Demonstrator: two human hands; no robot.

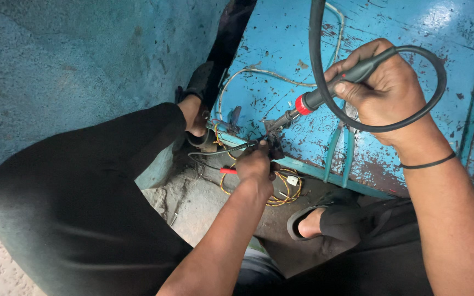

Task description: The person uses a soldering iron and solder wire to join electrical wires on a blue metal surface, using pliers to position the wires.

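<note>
A worn blue-painted metal panel [390,38], chipped and rust-flecked, lies on a rough grey concrete floor [193,203]. Over the panel, the right hand [382,87] grips a black-handled soldering iron with a red collar [314,98], its thick black cord [316,38] looping around the wrist. At the panel's lower edge, the left hand [254,164] pinches thin wires [215,152]. A yellow wire coil [286,189] lies just below that edge, beside a sandalled foot [314,222].

Black cable [316,66] loops across blue panel [281,49].
</note>
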